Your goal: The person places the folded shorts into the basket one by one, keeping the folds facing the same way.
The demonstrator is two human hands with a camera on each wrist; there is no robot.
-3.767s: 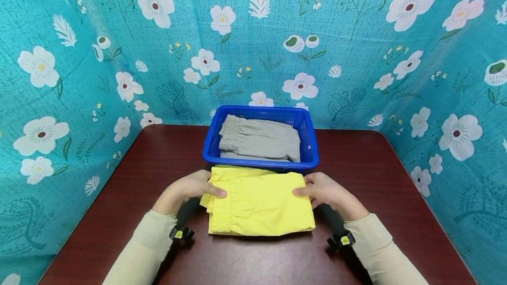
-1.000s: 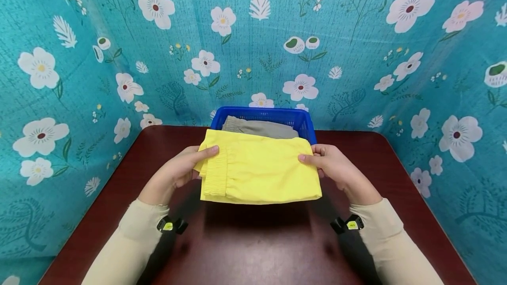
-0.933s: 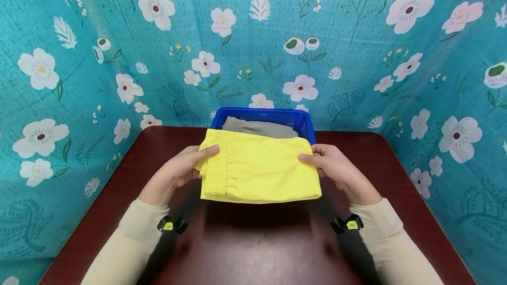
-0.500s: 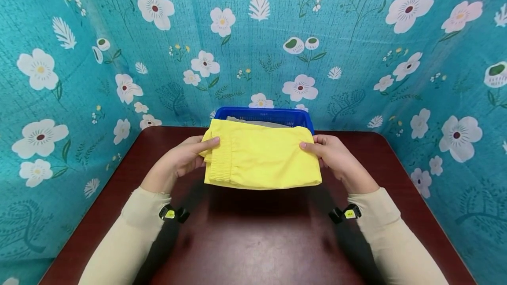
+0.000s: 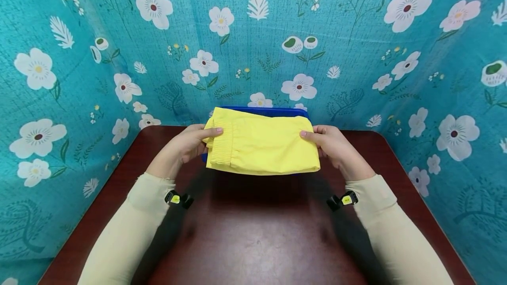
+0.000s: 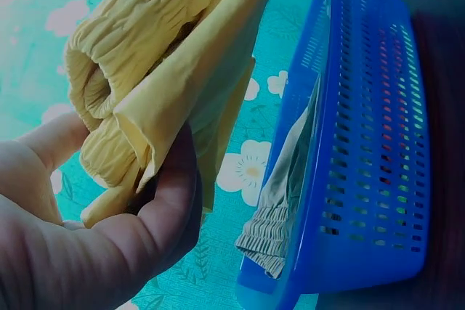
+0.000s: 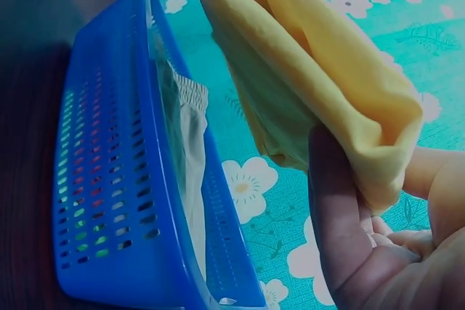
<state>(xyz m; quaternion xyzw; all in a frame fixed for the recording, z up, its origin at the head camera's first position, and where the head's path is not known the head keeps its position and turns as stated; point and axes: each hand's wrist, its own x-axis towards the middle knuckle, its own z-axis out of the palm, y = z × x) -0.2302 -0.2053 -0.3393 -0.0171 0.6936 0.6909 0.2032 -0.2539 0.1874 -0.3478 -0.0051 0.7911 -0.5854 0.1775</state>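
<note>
Folded yellow pants (image 5: pixel 269 144) with a gathered elastic waistband hang in the air between both hands, in front of and above the blue basket (image 6: pixel 363 136). My left hand (image 5: pixel 190 142) pinches the waistband end, thumb on top and fingers underneath. At the opposite folded end, my right hand (image 5: pixel 330 146) grips the cloth the same way. Both wrist views show the pants clear of the basket rim. Inside the basket lies a grey garment (image 7: pixel 190 150) with an elastic waistband; the yellow pants hide it in the head view.
The dark red-brown table (image 5: pixel 253 236) stretches under the arms, with the basket near its back edge. A teal flowered cloth (image 5: pixel 253 56) hangs close behind the basket and along both sides. Items in several colours show through the basket's holes.
Both hands have lifted the yellow pants off the table and carried them forward over the basket. In the last second they moved farther toward the back, covering the grey garment from view.
</note>
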